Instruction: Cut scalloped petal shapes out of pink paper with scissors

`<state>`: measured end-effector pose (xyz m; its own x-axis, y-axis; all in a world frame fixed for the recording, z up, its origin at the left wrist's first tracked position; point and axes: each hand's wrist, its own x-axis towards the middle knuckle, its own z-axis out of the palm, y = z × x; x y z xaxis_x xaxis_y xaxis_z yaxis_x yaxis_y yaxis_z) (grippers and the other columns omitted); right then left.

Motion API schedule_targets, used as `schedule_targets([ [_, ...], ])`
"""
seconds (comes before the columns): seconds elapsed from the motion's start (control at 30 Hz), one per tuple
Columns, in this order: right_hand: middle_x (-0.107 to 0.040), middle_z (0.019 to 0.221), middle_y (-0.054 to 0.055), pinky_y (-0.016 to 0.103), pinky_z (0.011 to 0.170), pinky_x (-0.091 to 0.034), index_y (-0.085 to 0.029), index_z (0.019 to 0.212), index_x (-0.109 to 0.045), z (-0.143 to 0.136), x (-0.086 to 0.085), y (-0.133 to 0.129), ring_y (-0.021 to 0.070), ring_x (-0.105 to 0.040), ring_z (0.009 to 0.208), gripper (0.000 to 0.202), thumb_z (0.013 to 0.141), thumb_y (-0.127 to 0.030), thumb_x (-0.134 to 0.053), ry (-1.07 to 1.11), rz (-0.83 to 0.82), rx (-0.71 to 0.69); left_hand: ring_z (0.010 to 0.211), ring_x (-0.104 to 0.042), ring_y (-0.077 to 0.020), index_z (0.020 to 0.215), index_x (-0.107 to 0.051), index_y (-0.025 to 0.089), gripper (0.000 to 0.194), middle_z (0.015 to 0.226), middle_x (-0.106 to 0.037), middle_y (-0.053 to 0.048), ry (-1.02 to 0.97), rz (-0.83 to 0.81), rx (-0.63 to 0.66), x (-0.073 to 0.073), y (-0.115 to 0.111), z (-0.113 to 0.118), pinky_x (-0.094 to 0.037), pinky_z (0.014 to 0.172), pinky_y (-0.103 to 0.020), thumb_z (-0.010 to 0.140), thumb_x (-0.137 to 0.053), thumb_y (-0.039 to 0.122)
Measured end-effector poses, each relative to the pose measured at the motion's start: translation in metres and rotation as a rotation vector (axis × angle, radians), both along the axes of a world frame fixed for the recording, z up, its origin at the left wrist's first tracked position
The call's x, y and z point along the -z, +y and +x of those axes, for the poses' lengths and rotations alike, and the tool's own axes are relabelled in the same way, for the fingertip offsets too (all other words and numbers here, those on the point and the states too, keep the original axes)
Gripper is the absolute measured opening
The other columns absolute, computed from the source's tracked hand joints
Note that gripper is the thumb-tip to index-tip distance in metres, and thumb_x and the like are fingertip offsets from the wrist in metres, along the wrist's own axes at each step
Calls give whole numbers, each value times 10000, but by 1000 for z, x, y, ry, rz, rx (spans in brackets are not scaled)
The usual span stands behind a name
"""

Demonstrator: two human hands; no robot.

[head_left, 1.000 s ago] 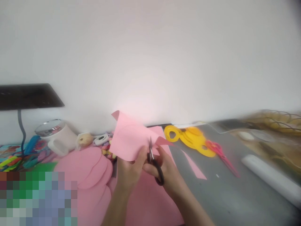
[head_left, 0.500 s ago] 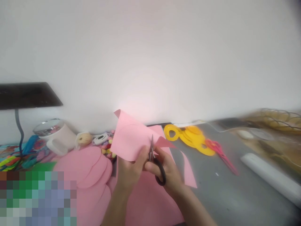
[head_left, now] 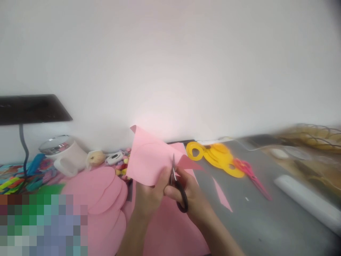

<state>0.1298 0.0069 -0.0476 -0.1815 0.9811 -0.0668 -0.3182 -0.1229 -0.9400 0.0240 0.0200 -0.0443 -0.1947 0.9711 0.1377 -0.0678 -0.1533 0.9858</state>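
A pink paper sheet [head_left: 149, 160] with a faint curved outline is held up by my left hand [head_left: 151, 195], its thumb on top near the lower edge. Black-handled scissors [head_left: 182, 199] are in my right hand [head_left: 193, 193], fingers wrapped at the handles. The scissor blades point up and lie at the right part of the sheet, nearly together. A darker pink strip [head_left: 188, 163] sticks out to the right of the blades. Beneath both hands lies more pink paper [head_left: 170, 231].
Pink paper ovals [head_left: 90, 188] are piled at left, near a white mug [head_left: 76, 158] and small toys. To the right lie yellow cutouts [head_left: 218, 156], pink scissors [head_left: 254, 177], a pink scrap [head_left: 222, 195] and a white bar-shaped object [head_left: 306, 199] on the grey surface [head_left: 255, 227].
The pink strip at the right has shifted and now looks narrower at its lower end. The scissor blades have come closer together. Both hands are nearly where they were.
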Motion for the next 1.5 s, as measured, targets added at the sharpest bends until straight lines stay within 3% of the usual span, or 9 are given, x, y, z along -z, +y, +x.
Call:
schedule_targets([
  [0.27,-493,634,-47,242,567,-388,-201,772,-550,-1,-5,0,120,-415,601,374,554,-325,-827,-90,-31,32,636,-648,-180,680,-625,185,191,659,-653,-9,-7,7,-10,-1,-1,0,-538,580,-275,701,-709,355],
  [0.47,-491,614,-52,243,559,-388,-199,764,-546,-1,-2,1,116,-416,590,357,552,-306,-813,-101,-26,45,689,-661,-187,753,-676,168,195,714,-690,-23,-6,9,-30,-4,-1,0,-543,644,-281,689,-704,350],
  [0.8,-497,503,-79,239,494,-360,-206,754,-524,-3,-11,0,110,-423,497,336,547,-280,-777,-185,-85,69,510,-590,-165,605,-603,201,205,524,-580,17,8,-3,37,0,2,-5,-516,508,-289,713,-678,359],
  [0.93,-507,489,-73,241,484,-363,-201,731,-529,-3,-8,0,115,-456,479,298,565,-287,-762,-181,-84,63,443,-522,-124,528,-534,205,249,464,-516,41,41,33,2,-2,1,-4,-454,441,-248,700,-688,299],
  [1.07,-496,484,-79,231,463,-337,-198,778,-546,-4,-5,-1,109,-448,467,275,596,-271,-738,-163,-79,34,515,-581,-140,586,-552,195,202,543,-585,23,36,66,-29,-2,3,-4,-479,496,-254,706,-685,291],
  [1.23,-486,502,-87,224,480,-332,-200,775,-528,-4,-1,0,100,-426,482,325,566,-253,-771,-146,-91,36,854,-666,-248,755,-599,178,191,850,-691,-57,42,99,-115,3,5,-5,-523,735,-350,672,-719,302],
  [1.37,-467,572,-76,219,509,-315,-205,682,-471,-1,2,2,95,-385,543,366,545,-227,-810,-28,-19,35,733,-646,-206,753,-628,188,199,737,-665,-18,69,21,-108,1,2,-4,-513,677,-330,680,-712,353],
  [1.5,-452,614,-66,220,531,-293,-210,651,-402,-1,-2,0,101,-385,584,420,560,-203,-812,44,2,16,649,-605,-171,691,-623,196,205,636,-603,18,45,-26,-18,-4,-2,-5,-500,597,-294,704,-693,388],
])
